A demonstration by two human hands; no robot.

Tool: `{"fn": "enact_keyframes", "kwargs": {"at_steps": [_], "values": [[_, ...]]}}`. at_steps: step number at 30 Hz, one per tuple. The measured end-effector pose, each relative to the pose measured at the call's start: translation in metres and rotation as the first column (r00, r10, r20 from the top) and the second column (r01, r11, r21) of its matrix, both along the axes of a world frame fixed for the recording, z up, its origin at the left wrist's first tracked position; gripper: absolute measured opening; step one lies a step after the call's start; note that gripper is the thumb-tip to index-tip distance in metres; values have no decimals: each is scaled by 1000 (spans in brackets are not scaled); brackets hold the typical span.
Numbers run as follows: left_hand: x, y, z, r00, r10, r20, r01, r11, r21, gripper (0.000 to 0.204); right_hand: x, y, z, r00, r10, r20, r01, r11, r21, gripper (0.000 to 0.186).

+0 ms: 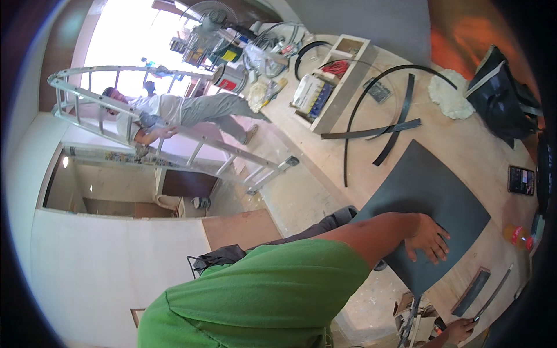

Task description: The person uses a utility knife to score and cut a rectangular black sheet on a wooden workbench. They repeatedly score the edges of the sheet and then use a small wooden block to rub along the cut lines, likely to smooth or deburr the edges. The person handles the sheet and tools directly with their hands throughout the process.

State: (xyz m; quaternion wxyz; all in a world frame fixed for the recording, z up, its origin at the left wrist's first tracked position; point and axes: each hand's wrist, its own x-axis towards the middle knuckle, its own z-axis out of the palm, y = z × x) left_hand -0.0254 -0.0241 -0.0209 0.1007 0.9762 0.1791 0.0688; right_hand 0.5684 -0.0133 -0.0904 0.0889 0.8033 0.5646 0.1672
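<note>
Our left hand (pixel 428 238) lies flat, grip released, on the dark grey laminate sheet (pixel 429 197) at 4 o'clock on the counter (pixel 464 145). Our right hand (pixel 458 330), at 5 o'clock, is clenched on a thin blade-like tool (pixel 493 298). We judge the overhanging sheet could slide if pressure eases.

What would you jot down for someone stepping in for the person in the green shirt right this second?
Left hand: flat, fingers spread, pressing on the dark grey laminate sheet, which lies on the pale plywood worktop with its near edge over the worktop's front.
Right hand: at the lower edge, closed around a thin metal tool; which kind is unclear.
Nearby: a small dark offcut strip beside the sheet, long black edging strips further back.
Done: sheet laid out and held. Left: no cut or mark shows on it yet.
Another person is on an aluminium ladder behind.
</note>
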Motion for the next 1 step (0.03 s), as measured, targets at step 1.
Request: {"fn": "enact_keyframes", "kwargs": {"at_steps": [1], "values": [[0,0,-2,1000,19,3,-19,999,27,81,13,8,-8,999,35,30,-36,998,42,58]]}}
